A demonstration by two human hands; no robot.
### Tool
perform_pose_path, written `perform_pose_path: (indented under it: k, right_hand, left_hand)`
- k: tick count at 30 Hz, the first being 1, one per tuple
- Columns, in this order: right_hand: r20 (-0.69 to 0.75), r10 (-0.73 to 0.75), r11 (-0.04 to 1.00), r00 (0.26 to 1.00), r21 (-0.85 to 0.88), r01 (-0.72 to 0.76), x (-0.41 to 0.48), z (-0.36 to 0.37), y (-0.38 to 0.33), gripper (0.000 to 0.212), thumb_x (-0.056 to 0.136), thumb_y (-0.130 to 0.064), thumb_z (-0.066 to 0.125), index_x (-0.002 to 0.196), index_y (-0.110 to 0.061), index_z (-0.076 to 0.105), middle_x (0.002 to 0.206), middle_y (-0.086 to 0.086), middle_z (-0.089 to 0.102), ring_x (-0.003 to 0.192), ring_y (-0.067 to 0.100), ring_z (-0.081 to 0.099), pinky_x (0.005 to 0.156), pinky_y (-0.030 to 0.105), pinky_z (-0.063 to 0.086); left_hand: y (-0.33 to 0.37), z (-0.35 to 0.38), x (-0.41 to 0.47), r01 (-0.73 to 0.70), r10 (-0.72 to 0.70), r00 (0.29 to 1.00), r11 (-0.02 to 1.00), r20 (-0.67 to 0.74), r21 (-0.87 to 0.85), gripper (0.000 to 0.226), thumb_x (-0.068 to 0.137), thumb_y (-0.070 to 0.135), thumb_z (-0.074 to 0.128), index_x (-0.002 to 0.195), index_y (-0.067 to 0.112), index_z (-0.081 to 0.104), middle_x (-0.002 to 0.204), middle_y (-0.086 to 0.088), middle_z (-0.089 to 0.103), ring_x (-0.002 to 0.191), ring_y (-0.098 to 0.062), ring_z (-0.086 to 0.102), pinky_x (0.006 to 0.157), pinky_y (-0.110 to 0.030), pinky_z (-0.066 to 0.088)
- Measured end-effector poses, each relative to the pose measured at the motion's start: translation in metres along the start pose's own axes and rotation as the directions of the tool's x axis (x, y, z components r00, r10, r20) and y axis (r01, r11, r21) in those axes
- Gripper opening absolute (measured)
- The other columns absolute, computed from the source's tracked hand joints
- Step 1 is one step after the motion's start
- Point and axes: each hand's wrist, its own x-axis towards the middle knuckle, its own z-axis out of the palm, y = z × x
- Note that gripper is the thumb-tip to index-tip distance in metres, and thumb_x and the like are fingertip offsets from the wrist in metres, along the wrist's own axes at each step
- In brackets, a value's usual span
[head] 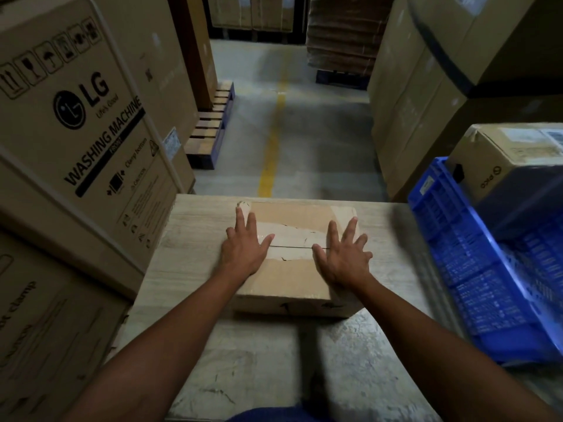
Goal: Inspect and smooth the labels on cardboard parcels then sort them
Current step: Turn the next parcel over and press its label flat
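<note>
Your left hand (pixel 243 248) lies flat on the top of the cardboard parcel (pixel 292 278), near its left edge, with fingers straight and spread wide. Your right hand (pixel 344 257) lies the same way near the right edge, fingers fanned, gripping nothing. The parcel sits on the pale table (pixel 182 248) directly in front of you, toward the table's far edge. Between your hands runs a pale strip (pixel 292 236) with ragged borders and a thin dark seam through it (whether it is a label or only tape, the dim light does not let you tell, and no print on it can be read). Your palms cover both ends of that strip. Small dark marks on the parcel's near side are too blurred to read. To your right a blue crate (pixel 475 269) stands tilted just beside the table, cut off by the picture's edge, and a brown box (pixel 499 159) shows above it; how that box is supported is hidden. To your left a washing machine carton (pixel 85 123) stands against the table's left side. A yellow line (pixel 271 153) runs along the floor beyond.
</note>
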Motion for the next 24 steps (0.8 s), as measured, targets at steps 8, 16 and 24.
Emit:
perform_pose_path:
  k: [8, 16, 24]
  right_hand:
    - [-0.053, 0.172, 0.954, 0.984, 0.257, -0.153, -0.003, -0.005, 0.008, 0.108, 0.083, -0.080, 0.052, 0.160, -0.018, 0.007, 0.167, 0.019, 0.005, 0.134, 0.045, 0.045, 0.099, 0.052, 0.049]
    - [0.049, 0.332, 0.825, 0.942, 0.468, -0.316, -0.013, -0.013, 0.015, 0.110, 0.079, -0.063, 0.074, 0.156, -0.016, 0.012, 0.144, 0.022, 0.048, 0.119, 0.042, 0.058, 0.093, 0.050, 0.054]
    - [-0.093, 0.262, 0.876, 0.961, 0.441, -0.196, -0.025, -0.078, 0.003, 0.077, 0.083, -0.044, 0.076, 0.141, -0.014, 0.035, 0.127, 0.013, 0.062, 0.111, 0.036, 0.062, 0.086, 0.046, 0.055]
  left_hand:
    - [-0.015, -0.013, 0.001, 0.015, 0.041, 0.974, 0.969, 0.222, -0.246, 0.101, 0.086, 0.073, 0.053, 0.160, 0.031, -0.003, 0.162, 0.003, -0.030, 0.151, -0.040, 0.011, 0.115, -0.055, 0.028]
    - [-0.015, 0.000, -0.019, 0.156, -0.090, 0.977, 0.920, 0.192, -0.361, 0.106, 0.076, 0.080, 0.060, 0.158, 0.041, 0.005, 0.161, -0.018, 0.024, 0.138, -0.040, 0.041, 0.106, -0.049, 0.043]
    - [-0.014, 0.004, -0.026, 0.229, -0.100, 0.959, 0.824, 0.266, -0.519, 0.099, 0.082, 0.078, 0.055, 0.158, 0.041, 0.003, 0.162, -0.016, 0.020, 0.143, -0.041, 0.032, 0.112, -0.053, 0.035]
